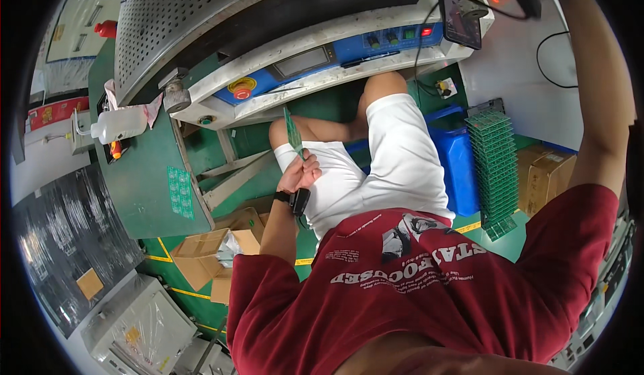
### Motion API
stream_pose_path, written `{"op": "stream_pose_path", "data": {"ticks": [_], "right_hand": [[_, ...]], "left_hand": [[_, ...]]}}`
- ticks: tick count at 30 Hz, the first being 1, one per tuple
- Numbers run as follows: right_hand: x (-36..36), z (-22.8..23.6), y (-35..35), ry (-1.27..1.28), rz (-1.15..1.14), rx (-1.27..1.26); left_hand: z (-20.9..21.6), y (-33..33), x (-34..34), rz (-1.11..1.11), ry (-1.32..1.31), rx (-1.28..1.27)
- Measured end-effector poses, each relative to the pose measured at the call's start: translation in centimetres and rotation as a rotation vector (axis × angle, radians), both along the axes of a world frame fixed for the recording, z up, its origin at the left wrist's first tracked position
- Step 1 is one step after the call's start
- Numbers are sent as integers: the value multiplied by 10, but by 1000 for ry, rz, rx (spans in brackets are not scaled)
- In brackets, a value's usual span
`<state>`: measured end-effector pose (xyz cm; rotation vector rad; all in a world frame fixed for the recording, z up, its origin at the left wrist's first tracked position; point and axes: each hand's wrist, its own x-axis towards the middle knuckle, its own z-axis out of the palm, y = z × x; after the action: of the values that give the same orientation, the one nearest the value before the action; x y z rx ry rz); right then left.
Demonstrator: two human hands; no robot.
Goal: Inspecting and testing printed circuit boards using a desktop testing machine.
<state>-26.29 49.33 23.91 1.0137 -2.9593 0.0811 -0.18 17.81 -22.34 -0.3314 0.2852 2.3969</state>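
Note:
My left hand (pixel 300 172) grips a thin green circuit board (pixel 292 132) by its lower end, fingers closed on it. The board stands nearly upright, edge-on, above my left thigh and in front of the machine's panel. My right arm (pixel 600 100) reaches up and away at the right. Its hand lies in the dark at the upper rim, beside the machine's top right corner, so its fingers and anything in them are hidden. Another green board panel (pixel 180 192) lies flat on the green table (pixel 144 204) at the left.
Ahead runs a machine with a blue control panel (pixel 352 49), red stop button (pixel 242 92) and phone (pixel 462 25). Stacked green boards (pixel 493 170) stand at right, by a blue container (pixel 453 167) and cardboard box (pixel 545 177). A plastic bottle (pixel 121 124) and open carton (pixel 198 257) are at left.

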Motion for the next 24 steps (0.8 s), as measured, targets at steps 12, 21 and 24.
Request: {"op": "stream_pose_path", "data": {"ticks": [12,21,24], "right_hand": [[9,-26,25,94,127,-119],[55,-20,92,-208,56,-675],[68,-19,86,-461,-12,-765]], "left_hand": [[10,9,-18,-148,48,-291],[221,19,-40,87,622,-937],[313,33,-82,173,807,-1134]]}}
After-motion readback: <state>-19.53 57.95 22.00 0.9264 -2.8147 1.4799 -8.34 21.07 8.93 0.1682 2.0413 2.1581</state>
